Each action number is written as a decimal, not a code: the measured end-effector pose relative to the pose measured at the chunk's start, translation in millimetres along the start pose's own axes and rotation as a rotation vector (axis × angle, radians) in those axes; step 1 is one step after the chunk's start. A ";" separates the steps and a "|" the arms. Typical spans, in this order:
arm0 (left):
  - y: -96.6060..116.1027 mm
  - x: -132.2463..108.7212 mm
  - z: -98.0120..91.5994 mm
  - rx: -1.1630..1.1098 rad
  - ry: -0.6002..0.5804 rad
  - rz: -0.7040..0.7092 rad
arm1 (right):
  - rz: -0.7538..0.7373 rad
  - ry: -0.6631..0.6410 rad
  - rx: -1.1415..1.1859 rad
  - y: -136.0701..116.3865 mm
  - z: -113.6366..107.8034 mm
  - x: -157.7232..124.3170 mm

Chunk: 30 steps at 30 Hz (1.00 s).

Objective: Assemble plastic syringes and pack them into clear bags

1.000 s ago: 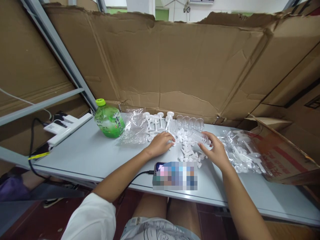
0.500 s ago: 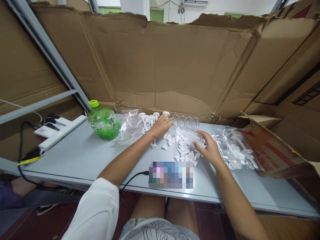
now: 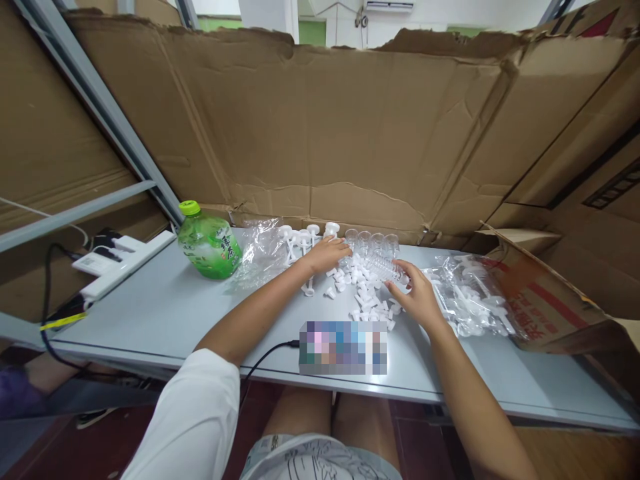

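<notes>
My right hand (image 3: pixel 420 293) curves its thumb and fingers round the near right end of a clear ribbed plastic stack (image 3: pixel 383 267) lying slantwise. My left hand (image 3: pixel 327 255) stretches its fingers toward the far left end of that stack; whether they touch it is hard to see. Behind, several similar clear ribbed pieces (image 3: pixel 379 243) stand side by side. In front of the stack spreads a pile of small white plastic parts (image 3: pixel 370 303). White round-headed stems (image 3: pixel 300 237) lie beyond my left wrist, and another white round piece (image 3: pixel 331 229) sits just behind my left hand.
A green bottle (image 3: pixel 209 245) and a crumpled clear bag (image 3: pixel 260 257) stand left. At right lie a bag of white parts (image 3: pixel 473 300) and a cardboard box (image 3: pixel 550 300). A blurred-out device (image 3: pixel 343 348) with a cable is near the front edge. A power strip (image 3: pixel 127 267) lies far left.
My left hand has moved slightly right and down, its fingers less spread, uncovering the white round piece behind it. My right hand stays almost in place at the clear ribbed stack.
</notes>
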<state>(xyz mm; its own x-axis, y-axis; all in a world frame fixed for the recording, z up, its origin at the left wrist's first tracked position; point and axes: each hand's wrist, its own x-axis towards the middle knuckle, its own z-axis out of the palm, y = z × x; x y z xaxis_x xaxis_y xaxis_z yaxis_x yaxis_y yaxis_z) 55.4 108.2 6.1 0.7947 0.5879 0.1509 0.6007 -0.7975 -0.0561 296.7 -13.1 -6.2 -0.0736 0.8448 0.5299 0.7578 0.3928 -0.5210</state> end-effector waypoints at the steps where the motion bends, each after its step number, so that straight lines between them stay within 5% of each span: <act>1: 0.1 0.5 -1.0 -0.023 -0.004 -0.001 | -0.003 0.001 0.001 0.4 0.1 -0.1; 8: 2.9 -7.8 -10.8 -0.115 0.009 0.014 | -0.010 0.008 0.004 1.2 0.3 0.1; 12: -1.8 -9.2 -18.6 -0.166 0.109 -0.376 | -0.005 0.009 0.009 0.6 0.5 0.0; 15: -7.3 -1.9 -16.8 -0.199 0.079 -0.594 | 0.000 0.003 0.015 0.4 1.2 -0.4; 24: -23.2 24.9 5.9 -0.249 0.000 -0.831 | 0.007 -0.025 0.030 -0.9 2.3 -2.6; 30: -25.6 29.6 2.7 -0.200 -0.025 -0.833 | 0.004 -0.029 0.027 -2.5 2.2 -2.6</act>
<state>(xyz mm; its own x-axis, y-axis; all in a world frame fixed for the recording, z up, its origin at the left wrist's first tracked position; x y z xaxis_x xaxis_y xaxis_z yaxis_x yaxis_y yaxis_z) 63.8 146.4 9.3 0.1044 0.9936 0.0437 0.9646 -0.1119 0.2389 293.6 -15.5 -7.7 -0.0895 0.8564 0.5084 0.7403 0.3987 -0.5413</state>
